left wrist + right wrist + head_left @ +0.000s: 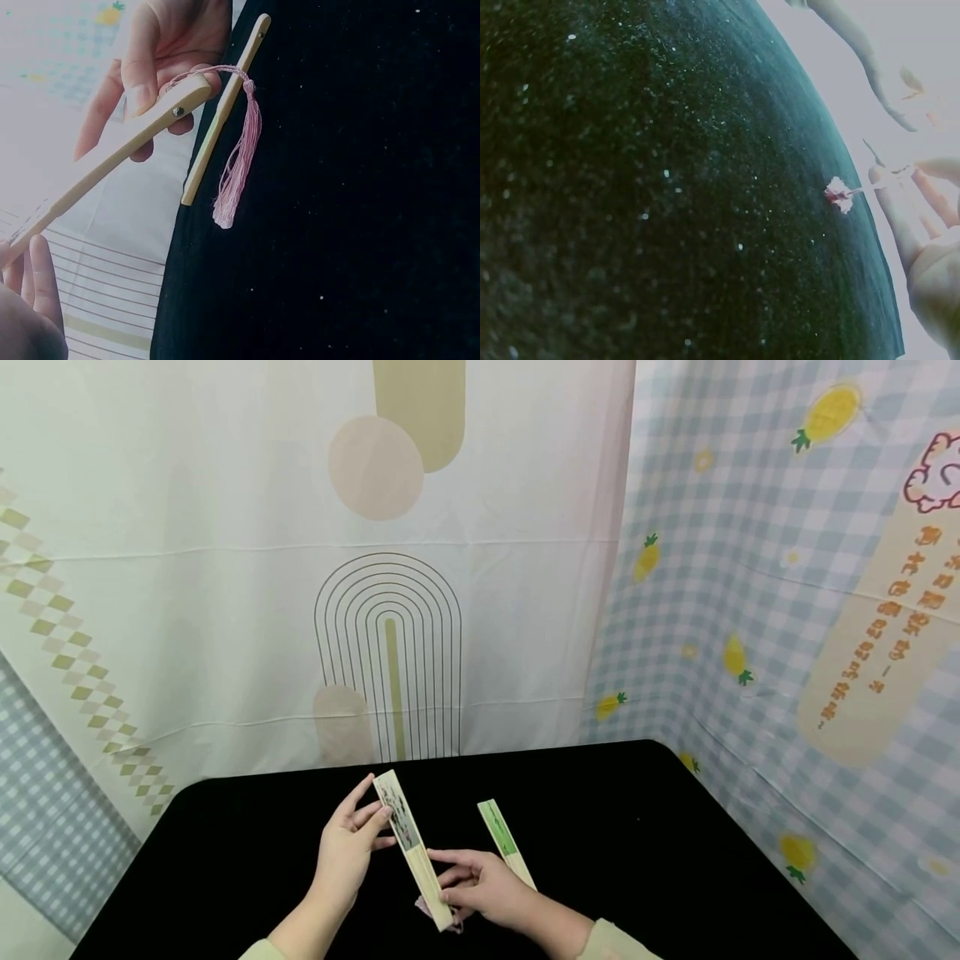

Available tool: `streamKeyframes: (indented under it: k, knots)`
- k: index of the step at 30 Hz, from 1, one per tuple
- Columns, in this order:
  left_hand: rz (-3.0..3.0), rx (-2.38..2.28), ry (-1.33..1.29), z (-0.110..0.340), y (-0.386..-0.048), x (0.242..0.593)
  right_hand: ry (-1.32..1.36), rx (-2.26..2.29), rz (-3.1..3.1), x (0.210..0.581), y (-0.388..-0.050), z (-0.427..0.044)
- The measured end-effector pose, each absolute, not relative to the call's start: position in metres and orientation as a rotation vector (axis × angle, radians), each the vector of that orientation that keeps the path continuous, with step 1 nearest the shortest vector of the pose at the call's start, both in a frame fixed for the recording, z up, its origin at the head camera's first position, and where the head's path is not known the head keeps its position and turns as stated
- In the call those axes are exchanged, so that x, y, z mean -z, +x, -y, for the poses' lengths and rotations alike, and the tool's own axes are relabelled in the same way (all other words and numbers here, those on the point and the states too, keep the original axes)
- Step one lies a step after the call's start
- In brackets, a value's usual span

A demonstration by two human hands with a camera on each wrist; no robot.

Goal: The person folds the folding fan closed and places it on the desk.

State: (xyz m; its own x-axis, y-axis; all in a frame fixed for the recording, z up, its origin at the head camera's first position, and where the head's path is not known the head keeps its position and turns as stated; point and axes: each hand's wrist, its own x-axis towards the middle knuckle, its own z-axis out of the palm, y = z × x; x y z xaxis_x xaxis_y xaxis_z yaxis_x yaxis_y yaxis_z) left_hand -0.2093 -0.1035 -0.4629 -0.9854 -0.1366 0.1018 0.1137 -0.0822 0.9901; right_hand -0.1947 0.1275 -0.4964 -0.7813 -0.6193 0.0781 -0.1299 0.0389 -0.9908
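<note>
A closed folding fan (417,857) with pale wooden ribs and a grey printed leaf slants between my two hands above the black table. My left hand (343,847) pinches its upper, printed end between thumb and fingers. Near the riveted lower end, my right hand (491,887) grips the ribs. A pink tassel (241,154) hangs by its cord from that end. Behind my right hand lies a second closed fan (498,828), with a green leaf, on the table; my hand hides part of it in the head view. The right wrist view shows the tassel (839,195) small, with the fan washed out.
The black-covered table (637,827) has rounded far corners. A white patterned curtain (525,652) hangs behind its far edge. To the right stands a blue checked curtain (675,635) with pineapple prints.
</note>
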Motion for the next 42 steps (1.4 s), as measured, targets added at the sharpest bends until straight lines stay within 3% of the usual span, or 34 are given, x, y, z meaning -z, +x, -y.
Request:
streamKeyframes:
  k: [42]
  knots:
    - [2.439,2.079,0.05,0.119,-0.226,0.503,-0.493,1.776,-1.799,0.509,-0.199,-0.128]
